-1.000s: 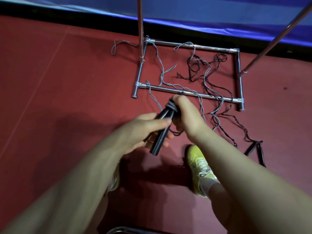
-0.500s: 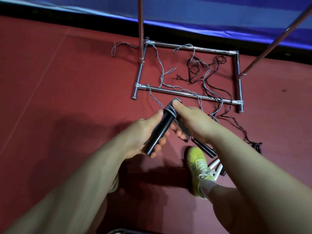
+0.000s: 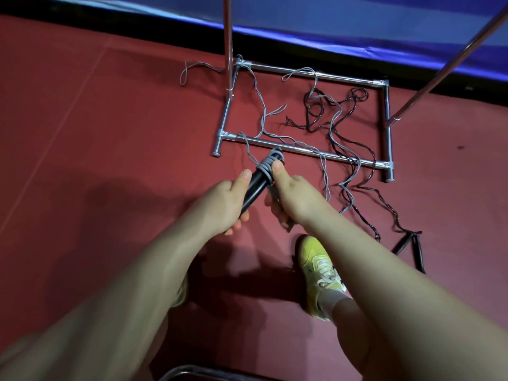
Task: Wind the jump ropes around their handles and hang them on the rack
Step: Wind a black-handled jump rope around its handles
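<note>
My left hand (image 3: 229,203) grips the black handles (image 3: 254,188) of a jump rope, which point up and away from me. Several turns of grey rope (image 3: 270,163) are wound around their top end. My right hand (image 3: 291,199) is against the handles on the right, its thumb pressing the coil, its fingers curled round the rope below. The loose grey rope (image 3: 324,166) trails across the floor and over the chrome rack base (image 3: 302,149). A second, black rope (image 3: 346,125) lies tangled inside the base, with its black handles (image 3: 412,248) on the floor at the right.
Two chrome rack uprights (image 3: 227,37) (image 3: 445,64) rise from the base toward me. A blue mat edge (image 3: 330,20) runs along the back. My yellow shoe (image 3: 319,273) stands on the red floor below my right hand. A chrome bar (image 3: 192,372) shows at the bottom edge.
More grey rope has been wound on the handles' top. The handles have risen and tipped further from me. My right hand has come round from the top to the handles' right side.
</note>
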{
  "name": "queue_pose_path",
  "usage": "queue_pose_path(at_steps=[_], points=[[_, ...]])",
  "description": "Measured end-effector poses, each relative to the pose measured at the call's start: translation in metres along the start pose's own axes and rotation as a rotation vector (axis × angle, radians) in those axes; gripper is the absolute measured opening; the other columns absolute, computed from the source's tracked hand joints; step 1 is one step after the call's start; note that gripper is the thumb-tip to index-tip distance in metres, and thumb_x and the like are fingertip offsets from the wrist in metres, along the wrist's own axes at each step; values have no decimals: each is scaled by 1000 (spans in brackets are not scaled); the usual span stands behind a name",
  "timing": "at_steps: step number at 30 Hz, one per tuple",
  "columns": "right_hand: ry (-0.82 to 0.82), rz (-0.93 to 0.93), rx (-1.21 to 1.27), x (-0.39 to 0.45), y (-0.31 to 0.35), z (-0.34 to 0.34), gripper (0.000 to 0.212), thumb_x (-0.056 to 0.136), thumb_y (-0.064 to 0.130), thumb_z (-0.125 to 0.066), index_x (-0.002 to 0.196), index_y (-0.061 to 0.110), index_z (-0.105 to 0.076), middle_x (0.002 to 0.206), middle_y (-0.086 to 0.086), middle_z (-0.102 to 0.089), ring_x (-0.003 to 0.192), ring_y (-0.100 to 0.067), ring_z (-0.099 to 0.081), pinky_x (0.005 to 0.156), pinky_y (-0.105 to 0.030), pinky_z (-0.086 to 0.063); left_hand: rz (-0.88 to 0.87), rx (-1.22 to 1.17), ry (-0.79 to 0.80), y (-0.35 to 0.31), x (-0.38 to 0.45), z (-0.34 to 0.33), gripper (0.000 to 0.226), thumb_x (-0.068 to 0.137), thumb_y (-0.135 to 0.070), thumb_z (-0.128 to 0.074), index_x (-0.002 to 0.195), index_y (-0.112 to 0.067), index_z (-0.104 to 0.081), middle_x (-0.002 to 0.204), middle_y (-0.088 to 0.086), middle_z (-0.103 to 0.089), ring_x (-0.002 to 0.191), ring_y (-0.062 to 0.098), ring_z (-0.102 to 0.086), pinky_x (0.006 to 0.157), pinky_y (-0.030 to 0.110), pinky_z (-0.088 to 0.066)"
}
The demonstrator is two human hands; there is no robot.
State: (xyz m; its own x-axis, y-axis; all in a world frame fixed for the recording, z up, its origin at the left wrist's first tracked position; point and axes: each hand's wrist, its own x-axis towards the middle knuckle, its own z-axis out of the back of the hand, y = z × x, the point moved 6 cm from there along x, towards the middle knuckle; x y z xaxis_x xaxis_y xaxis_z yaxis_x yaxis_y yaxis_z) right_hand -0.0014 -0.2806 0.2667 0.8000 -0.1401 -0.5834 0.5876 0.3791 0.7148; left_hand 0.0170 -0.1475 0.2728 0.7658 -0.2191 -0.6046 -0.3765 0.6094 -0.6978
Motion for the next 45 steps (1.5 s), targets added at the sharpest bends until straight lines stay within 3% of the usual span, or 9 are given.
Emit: queue_pose_path(at_steps=[5,10,17,19,22,26,30,40,45], points=[[157,-162,322,-9,2,-13,69,86,75,-22,63,15,-46,52,1,-28,33,-11,-20,36,-16,-16,-272,650,-254,-22,-17,5,40,99,-45,-25,85,-16,-49,96,17,-66,95,38,-59,66,37,-36],[27,-163,258,-7,-1,-3,59,83,70,-44,52,20,-43,38,9,-30,31,-8,-23,43,-24,-17,-390,819,-291,-33,-24,-4,27,99,-44,-27,88,-20,-34,100,10,-63,97,37,-58,62,35,-27],[-101,43,168,-3,6,9,50,85,62,-45,62,18,-48,41,10,-38,39,-11,-35,49,-27,-28,47,-169,278,-6,-16,-23,22,88,-37,-54,77,-18,-58,66,0,-66,55,17,-61,54,25,-45],[-74,124,247,-5,14,10,50,74,68,-44,53,23,-49,43,7,-39,42,-14,-37,48,-27,-27,123,-415,496,-7,-24,-31,22,86,-31,-52,83,-14,-65,73,6,-72,63,19,-68,56,24,-50],[-29,169,536,-9,24,16,51,71,64,-45,42,22,-53,41,4,-40,36,-12,-36,43,-22,-24,155,-770,844,-15,-39,-41,51,75,-51,-49,85,-8,-74,84,13,-71,73,26,-69,67,33,-52],[32,202,590,-11,27,17,38,74,56,-40,65,20,-47,50,2,-39,41,-12,-35,42,-21,-24,185,-873,1026,-18,-46,-45,77,75,-75,-33,77,-8,-70,60,3,-58,35,8,-42,44,18,-32],[84,194,367,-6,24,17,58,78,68,-30,68,13,-46,52,-7,-40,43,-20,-37,45,-25,-30,205,-789,863,-17,-36,-34,74,74,-73,-28,66,-10,-65,51,1,-46,29,2,-23,42,19,-12],[-70,106,-58,-2,10,24,68,98,57,-22,56,10,-49,50,-5,-46,45,-22,-49,50,-23,-38,146,-297,328,-6,-13,-19,71,92,-66,-17,72,-10,-56,45,0,-49,30,7,-19,41,18,-13],[-127,62,34,1,9,23,59,97,53,-36,67,7,-58,42,0,-46,32,-16,-40,37,-18,-31,125,-169,177,2,-4,-7,67,92,-65,-23,71,-12,-58,47,-1,-50,31,9,-24,44,22,-19]])
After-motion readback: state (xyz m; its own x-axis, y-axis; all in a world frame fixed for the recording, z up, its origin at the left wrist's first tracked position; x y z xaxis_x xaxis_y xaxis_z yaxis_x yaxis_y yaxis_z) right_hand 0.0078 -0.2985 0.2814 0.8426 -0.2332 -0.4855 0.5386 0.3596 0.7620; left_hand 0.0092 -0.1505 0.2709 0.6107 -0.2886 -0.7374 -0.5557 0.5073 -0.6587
